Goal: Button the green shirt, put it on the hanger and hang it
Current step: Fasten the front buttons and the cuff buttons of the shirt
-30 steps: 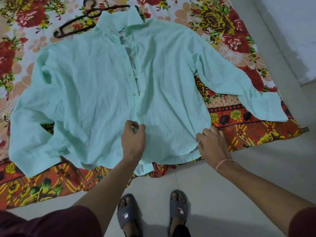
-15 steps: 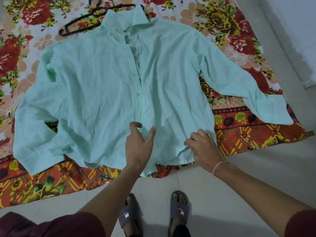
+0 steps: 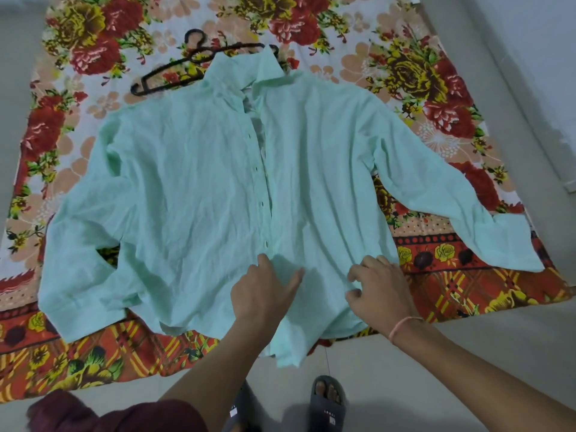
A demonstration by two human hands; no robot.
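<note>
Floral sheet [image 3: 436, 73] spread on grey tile floor [image 3: 467, 353] under and beyond the fingers [image 3: 369, 263], dark slippers [image 3: 328, 410] on floor behind them, near side.

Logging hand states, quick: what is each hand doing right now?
Left hand: open, flat on the green shirt.
Right hand: fingers curled, gripping the shirt's front.

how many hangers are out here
1. The black hanger lies on the floral sheet beyond the green shirt, with its right end hidden under that shirt. Any other hanger under the shirt would not show.
</note>
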